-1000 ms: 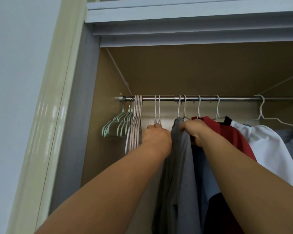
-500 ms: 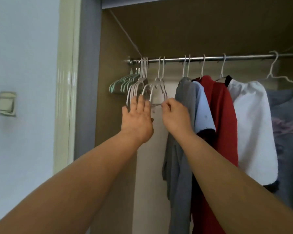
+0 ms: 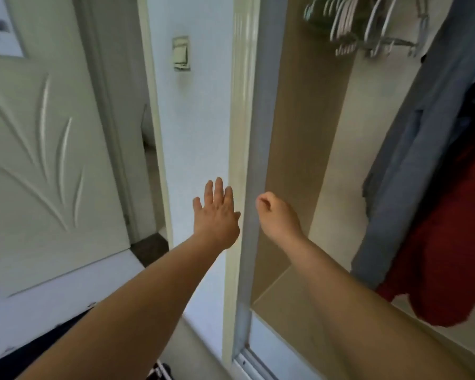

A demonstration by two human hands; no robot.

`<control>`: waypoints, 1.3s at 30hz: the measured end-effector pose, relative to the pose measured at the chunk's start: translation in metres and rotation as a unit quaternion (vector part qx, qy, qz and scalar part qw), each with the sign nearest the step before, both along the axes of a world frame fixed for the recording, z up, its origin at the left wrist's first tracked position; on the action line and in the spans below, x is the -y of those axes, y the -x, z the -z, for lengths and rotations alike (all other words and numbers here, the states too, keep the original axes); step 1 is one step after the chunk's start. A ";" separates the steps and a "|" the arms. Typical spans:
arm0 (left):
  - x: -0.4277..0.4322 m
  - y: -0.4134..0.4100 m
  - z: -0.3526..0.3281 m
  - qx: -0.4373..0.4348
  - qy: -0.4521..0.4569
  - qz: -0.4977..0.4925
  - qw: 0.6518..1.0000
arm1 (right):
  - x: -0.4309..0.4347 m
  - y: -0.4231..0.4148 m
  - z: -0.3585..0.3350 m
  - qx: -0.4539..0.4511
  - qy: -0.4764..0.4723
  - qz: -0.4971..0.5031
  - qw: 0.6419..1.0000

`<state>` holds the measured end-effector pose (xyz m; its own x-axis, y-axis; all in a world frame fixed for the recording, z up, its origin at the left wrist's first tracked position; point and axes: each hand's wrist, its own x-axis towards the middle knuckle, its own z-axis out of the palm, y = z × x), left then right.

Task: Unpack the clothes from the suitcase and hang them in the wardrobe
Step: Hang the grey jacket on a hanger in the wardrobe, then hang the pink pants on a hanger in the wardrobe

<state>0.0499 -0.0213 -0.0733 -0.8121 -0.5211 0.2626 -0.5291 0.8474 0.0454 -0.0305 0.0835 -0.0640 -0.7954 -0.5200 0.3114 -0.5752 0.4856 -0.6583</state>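
My left hand (image 3: 215,215) is stretched out flat with fingers apart, in front of the white wall beside the wardrobe frame (image 3: 240,165); it holds nothing. My right hand (image 3: 277,215) is curled into a loose fist with nothing in it, in front of the wardrobe's left inner wall. Several bare hangers (image 3: 351,26) hang at the top of the wardrobe. A grey garment (image 3: 412,149) and a red garment (image 3: 444,242) hang at the right, well apart from both hands. A dark corner with black-and-white pattern (image 3: 159,371) shows at the bottom edge; I cannot tell if it is the suitcase.
A white panelled door (image 3: 47,149) stands open at the left with a doorway gap (image 3: 148,133) beside it. A light switch (image 3: 181,52) is on the wall. The wardrobe's sliding track (image 3: 247,360) runs along the floor. A beige shelf (image 3: 285,303) lies inside the wardrobe, low down.
Both hands have left the hangers and dropped away from the rail. The view has swung down and to the left, bringing the door and floor into sight.
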 end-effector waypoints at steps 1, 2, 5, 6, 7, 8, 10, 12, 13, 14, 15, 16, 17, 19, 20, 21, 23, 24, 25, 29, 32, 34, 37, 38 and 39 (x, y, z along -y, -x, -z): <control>0.008 -0.016 0.010 0.011 -0.007 -0.016 1.000 | 0.012 -0.012 0.010 0.011 -0.005 -0.019 1.000; 0.016 -0.028 0.017 0.020 -0.011 -0.030 0.999 | 0.023 -0.022 0.017 0.018 -0.011 -0.035 0.999; 0.041 -0.069 0.044 0.035 -0.039 -0.077 0.996 | 0.059 -0.058 0.041 0.038 -0.038 -0.082 0.995; 0.049 -0.083 0.051 0.039 -0.048 -0.094 0.994 | 0.071 -0.070 0.048 0.044 -0.045 -0.100 0.993; 0.061 -0.101 0.059 0.044 -0.059 -0.115 0.991 | 0.087 -0.086 0.056 0.053 -0.053 -0.121 0.990; 0.067 -0.113 0.064 0.049 -0.067 -0.129 0.988 | 0.097 -0.096 0.062 0.058 -0.062 -0.135 0.987; 0.087 -0.147 0.078 0.052 -0.085 -0.157 0.983 | 0.123 -0.126 0.079 0.074 -0.084 -0.166 0.980; 0.105 -0.182 0.093 0.055 -0.108 -0.182 0.976 | 0.148 -0.155 0.097 0.085 -0.107 -0.194 0.971; 0.114 -0.200 0.101 0.058 -0.117 -0.194 0.972 | 0.161 -0.168 0.107 0.092 -0.118 -0.207 0.967; 0.127 -0.223 0.113 0.064 -0.124 -0.206 0.969 | 0.177 -0.187 0.120 0.102 -0.134 -0.220 0.961; 0.137 -0.242 0.124 0.070 -0.131 -0.215 0.965 | 0.188 -0.200 0.131 0.113 -0.147 -0.229 0.955; 0.147 -0.259 0.135 0.074 -0.139 -0.221 0.962 | 0.197 -0.212 0.140 0.125 -0.161 -0.240 0.949; 0.161 -0.283 0.148 0.080 -0.152 -0.231 0.958 | 0.212 -0.230 0.155 0.138 -0.176 -0.250 0.942; 0.182 -0.319 0.170 0.086 -0.179 -0.248 0.948 | 0.234 -0.257 0.176 0.158 -0.206 -0.262 0.930; 0.192 -0.336 0.181 0.094 -0.191 -0.255 0.943 | 0.244 -0.270 0.188 0.174 -0.215 -0.266 0.923; 0.202 -0.350 0.191 0.100 -0.201 -0.264 0.938 | 0.253 -0.281 0.198 0.188 -0.220 -0.269 0.919; 0.223 -0.380 0.217 0.108 -0.220 -0.284 0.927 | 0.277 -0.307 0.225 0.210 -0.237 -0.274 0.908; 0.232 -0.395 0.232 0.112 -0.227 -0.293 0.922 | 0.288 -0.321 0.241 0.221 -0.250 -0.279 0.900; 0.236 -0.405 0.245 0.117 -0.231 -0.299 0.919 | 0.294 -0.331 0.254 0.229 -0.261 -0.284 0.894; 0.251 -0.442 0.311 0.129 -0.280 -0.332 0.891 | 0.321 -0.367 0.321 0.247 -0.318 -0.306 0.863; 0.258 -0.460 0.364 0.134 -0.309 -0.361 0.869 | 0.342 -0.383 0.377 0.247 -0.352 -0.319 0.845; 0.265 -0.472 0.407 0.140 -0.323 -0.378 0.856 | 0.357 -0.396 0.424 0.255 -0.376 -0.333 0.826; 0.279 -0.487 0.472 0.143 -0.330 -0.403 0.842 | 0.376 -0.412 0.499 0.257 -0.410 -0.346 0.804; 0.283 -0.490 0.496 0.146 -0.333 -0.406 0.839 | 0.380 -0.417 0.527 0.256 -0.422 -0.350 0.796; 0.287 -0.491 0.506 0.145 -0.332 -0.407 0.838 | 0.383 -0.419 0.542 0.251 -0.428 -0.354 0.793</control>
